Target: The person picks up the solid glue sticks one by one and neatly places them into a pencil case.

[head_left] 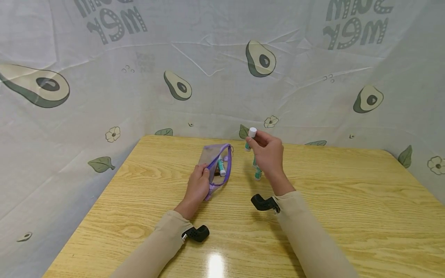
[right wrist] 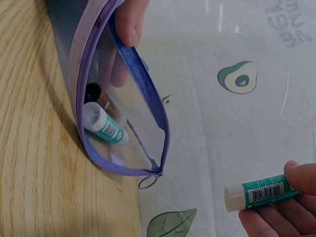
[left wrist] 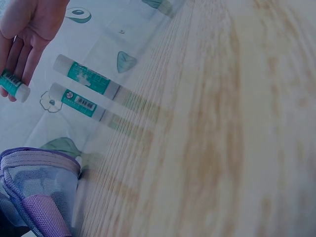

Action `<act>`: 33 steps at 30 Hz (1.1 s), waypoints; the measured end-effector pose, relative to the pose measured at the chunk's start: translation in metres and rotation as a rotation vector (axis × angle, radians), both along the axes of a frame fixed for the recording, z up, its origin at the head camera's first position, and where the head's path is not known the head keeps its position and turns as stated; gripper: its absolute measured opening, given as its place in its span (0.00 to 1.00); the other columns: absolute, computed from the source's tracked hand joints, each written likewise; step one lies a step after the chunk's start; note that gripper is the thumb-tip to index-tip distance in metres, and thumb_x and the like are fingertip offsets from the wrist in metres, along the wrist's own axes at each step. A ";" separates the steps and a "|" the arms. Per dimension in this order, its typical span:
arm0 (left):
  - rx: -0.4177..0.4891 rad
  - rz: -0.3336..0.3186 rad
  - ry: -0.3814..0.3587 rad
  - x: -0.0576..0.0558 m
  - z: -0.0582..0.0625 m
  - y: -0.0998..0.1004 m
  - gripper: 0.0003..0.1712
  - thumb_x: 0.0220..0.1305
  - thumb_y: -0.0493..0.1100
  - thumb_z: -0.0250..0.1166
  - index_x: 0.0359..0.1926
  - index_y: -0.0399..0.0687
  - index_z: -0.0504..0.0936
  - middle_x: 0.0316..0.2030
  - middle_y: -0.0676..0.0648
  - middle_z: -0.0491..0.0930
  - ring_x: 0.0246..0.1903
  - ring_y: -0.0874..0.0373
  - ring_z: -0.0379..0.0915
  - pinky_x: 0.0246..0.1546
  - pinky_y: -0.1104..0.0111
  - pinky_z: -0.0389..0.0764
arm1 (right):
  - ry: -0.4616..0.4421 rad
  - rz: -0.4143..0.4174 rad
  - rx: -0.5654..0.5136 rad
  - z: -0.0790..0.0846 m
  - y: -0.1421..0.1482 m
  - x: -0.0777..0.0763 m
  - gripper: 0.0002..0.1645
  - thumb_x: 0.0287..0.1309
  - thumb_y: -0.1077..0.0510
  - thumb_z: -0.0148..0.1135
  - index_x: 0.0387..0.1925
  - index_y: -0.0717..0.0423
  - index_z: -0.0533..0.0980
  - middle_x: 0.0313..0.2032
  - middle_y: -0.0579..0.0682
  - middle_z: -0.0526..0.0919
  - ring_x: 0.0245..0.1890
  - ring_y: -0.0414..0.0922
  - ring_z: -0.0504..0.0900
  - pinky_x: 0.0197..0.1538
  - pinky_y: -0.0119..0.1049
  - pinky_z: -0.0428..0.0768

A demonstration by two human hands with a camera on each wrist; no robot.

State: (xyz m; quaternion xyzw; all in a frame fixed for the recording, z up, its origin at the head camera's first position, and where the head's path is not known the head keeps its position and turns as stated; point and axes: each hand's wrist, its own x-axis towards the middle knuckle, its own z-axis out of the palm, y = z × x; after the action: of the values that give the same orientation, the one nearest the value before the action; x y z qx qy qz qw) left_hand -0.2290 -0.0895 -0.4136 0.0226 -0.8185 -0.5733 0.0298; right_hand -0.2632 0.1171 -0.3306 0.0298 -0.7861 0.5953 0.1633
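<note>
My left hand grips the near edge of a purple-trimmed mesh zip pouch, whose mouth gapes to the right. Inside it lie a green-and-white glue stick and a brown cylindrical item, best seen in the right wrist view. My right hand pinches another glue stick in the air, to the right of the pouch. Two more glue sticks stand upright on the table below that hand; the left wrist view shows one beside the other.
The wood-grain table extends to both sides and toward me. A pale cloth printed with avocados hangs behind its back edge. Each wrist carries a black camera mount, one on the left and one on the right.
</note>
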 end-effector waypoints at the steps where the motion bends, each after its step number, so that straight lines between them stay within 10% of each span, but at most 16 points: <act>1: -0.001 0.001 -0.002 0.000 0.000 0.000 0.27 0.86 0.43 0.43 0.76 0.34 0.69 0.80 0.34 0.62 0.85 0.38 0.41 0.85 0.44 0.49 | 0.002 0.001 -0.004 0.000 -0.002 0.000 0.27 0.73 0.57 0.67 0.69 0.62 0.78 0.63 0.62 0.85 0.64 0.54 0.85 0.68 0.49 0.84; 33: 0.018 -0.010 -0.020 0.000 0.002 -0.001 0.28 0.86 0.45 0.42 0.77 0.36 0.67 0.82 0.35 0.59 0.86 0.39 0.39 0.85 0.44 0.48 | 0.035 0.088 -0.108 0.011 -0.047 0.005 0.20 0.71 0.59 0.69 0.61 0.60 0.84 0.58 0.59 0.89 0.60 0.52 0.88 0.65 0.48 0.86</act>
State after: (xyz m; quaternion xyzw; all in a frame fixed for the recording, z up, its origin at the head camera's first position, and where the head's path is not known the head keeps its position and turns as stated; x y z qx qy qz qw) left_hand -0.2291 -0.0903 -0.4115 0.0242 -0.8135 -0.5807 0.0185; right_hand -0.2586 0.0705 -0.3198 0.0658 -0.7480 0.6427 0.1520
